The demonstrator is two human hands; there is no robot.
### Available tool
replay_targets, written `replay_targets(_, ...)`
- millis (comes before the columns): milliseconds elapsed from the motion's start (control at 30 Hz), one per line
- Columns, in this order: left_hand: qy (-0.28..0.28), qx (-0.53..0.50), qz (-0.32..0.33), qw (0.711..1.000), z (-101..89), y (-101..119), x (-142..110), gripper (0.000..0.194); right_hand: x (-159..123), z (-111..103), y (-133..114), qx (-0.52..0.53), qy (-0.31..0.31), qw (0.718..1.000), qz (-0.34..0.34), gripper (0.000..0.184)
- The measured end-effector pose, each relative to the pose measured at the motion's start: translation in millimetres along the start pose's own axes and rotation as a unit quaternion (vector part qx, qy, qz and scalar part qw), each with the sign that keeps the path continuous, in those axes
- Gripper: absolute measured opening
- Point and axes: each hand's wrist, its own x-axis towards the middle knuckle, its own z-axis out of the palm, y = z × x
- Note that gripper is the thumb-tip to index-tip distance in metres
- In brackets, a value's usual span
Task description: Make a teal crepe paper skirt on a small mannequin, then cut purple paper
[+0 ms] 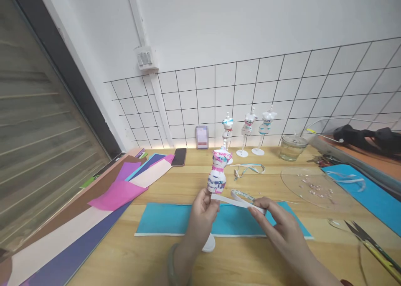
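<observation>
My left hand [203, 217] is closed around the lower part of a small white mannequin [217, 175] with pink and blue marks on its torso. The mannequin stands upright, its round white base [208, 243] showing below my wrist. A narrow white ribbon [233, 201] runs from the mannequin's lower edge to the right. My right hand [277, 221] pinches this ribbon between thumb and fingers, and a loop of it rises behind. Under both hands lies a rectangle of blue fabric [166, 219] with a white front edge.
Several coloured fabric sheets [122, 192] lie at left. Two phones, one lying flat [179, 157] and one upright [202, 136], are at the back. Three more mannequins [247, 125] stand near a glass candle [293, 147]. Scissors [369, 240] and a clear plate [313, 185] with beads are at right.
</observation>
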Motion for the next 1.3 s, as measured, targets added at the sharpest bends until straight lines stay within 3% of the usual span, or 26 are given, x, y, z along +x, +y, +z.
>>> replay_targets(267, -0.023, -0.013, -0.003, 1.000, -2.5, 1.3, 0.2, 0.035, 1.1, -0.3, 3.3, -0.006, 0.008, 1.000, 0.021, 0.023)
replay_targets(500, -0.050, -0.037, -0.029, 0.998, -7.8, -1.1, 1.8, 0.030, 1.7, -1.3, 5.6, -0.015, 0.015, 0.999, 0.039, 0.024)
replay_targets(1300, -0.012, -0.046, -0.032, 0.998, -10.8, -2.3, 2.4, 0.037, 0.5, -1.5, 2.5, -0.012, 0.002, 0.999, 0.037, 0.024)
